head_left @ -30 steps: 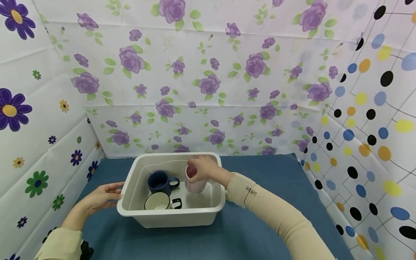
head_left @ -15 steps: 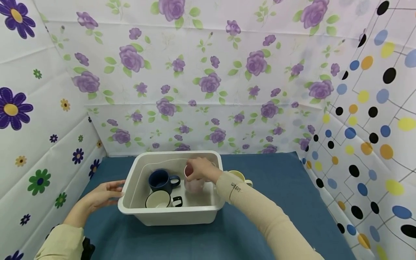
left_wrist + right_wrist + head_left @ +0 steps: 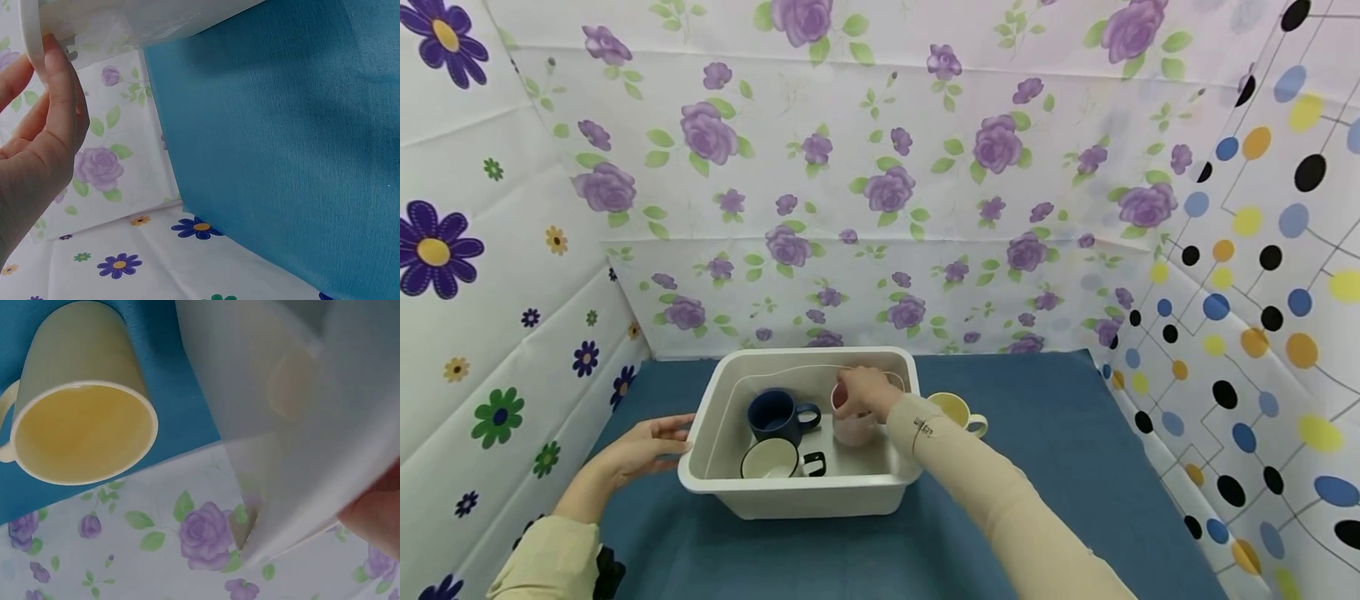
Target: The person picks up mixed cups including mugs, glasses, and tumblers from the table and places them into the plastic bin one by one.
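Note:
A white plastic basin (image 3: pixel 805 492) stands on the blue-covered table. My left hand (image 3: pixel 643 450) is at its left rim; in the left wrist view the thumb and fingers pinch the basin's edge (image 3: pixel 31 37). Inside the basin, my right hand (image 3: pixel 868 392) grips a pink cup (image 3: pixel 853 429) by its upper rim, and the fingers hide part of it. Left of the cup sit a dark blue mug (image 3: pixel 773 418) and, nearer the front, a cream mug (image 3: pixel 770 460) with a black handle. Only a fingertip area of the right hand shows in the right wrist view.
Outside the basin, to its right, a yellow mug (image 3: pixel 951 406) stands upright on the blue cloth (image 3: pixel 1037 433), partly behind the right sleeve (image 3: pixel 970 475). A floral sheet (image 3: pixel 880 275) rises behind the table, with patterned sheets on both sides.
The right forearm has shifted slightly left and down, uncovering the yellow mug. The right hand keeps its hold on the pink cup inside the basin, and the left hand stays at the rim.

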Demonstrator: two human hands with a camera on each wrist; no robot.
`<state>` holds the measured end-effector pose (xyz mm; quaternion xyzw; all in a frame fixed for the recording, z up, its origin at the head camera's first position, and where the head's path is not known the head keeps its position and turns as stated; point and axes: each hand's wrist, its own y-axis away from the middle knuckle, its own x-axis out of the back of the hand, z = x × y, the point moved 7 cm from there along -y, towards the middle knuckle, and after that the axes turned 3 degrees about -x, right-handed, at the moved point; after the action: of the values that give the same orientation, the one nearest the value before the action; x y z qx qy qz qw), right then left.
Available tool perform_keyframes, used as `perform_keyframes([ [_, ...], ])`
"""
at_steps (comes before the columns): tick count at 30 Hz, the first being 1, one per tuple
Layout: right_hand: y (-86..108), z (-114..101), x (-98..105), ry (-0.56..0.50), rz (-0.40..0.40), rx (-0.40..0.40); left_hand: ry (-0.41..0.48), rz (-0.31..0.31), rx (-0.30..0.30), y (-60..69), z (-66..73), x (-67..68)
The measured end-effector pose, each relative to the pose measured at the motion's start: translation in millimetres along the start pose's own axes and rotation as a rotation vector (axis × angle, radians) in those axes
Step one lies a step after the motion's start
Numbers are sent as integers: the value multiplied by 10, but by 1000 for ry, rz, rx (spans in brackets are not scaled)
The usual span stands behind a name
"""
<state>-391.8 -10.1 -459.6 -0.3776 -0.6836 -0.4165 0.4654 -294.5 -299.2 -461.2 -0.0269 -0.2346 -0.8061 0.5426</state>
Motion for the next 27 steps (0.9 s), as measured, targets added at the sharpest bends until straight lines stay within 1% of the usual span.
perform_keyframes([
  [2, -26, 10, -39, 34, 9, 8, 6, -3, -3, -11, -1, -10],
  [6, -62, 25, -107, 55, 17, 18, 4, -2, -1, -23, 5, -1],
  [12, -40, 28, -179, 31, -16, -1, -13, 4, 13, 5, 6, 4],
  [15, -26, 31, -214, 3, -48, -26, -16, 5, 13, 20, -4, 5],
  [17, -15, 33, -241, 2, -70, -36, -14, 4, 12, 21, -10, 0],
  [20, 2, 24, -274, 46, -94, -34, -6, 0, 8, 14, -10, -13],
  [24, 39, -22, -299, 116, -118, 17, 4, 6, 7, 8, 0, -18],
  [27, 73, -26, -318, 146, -137, 37, -1, 11, 7, 13, 5, -16],
])
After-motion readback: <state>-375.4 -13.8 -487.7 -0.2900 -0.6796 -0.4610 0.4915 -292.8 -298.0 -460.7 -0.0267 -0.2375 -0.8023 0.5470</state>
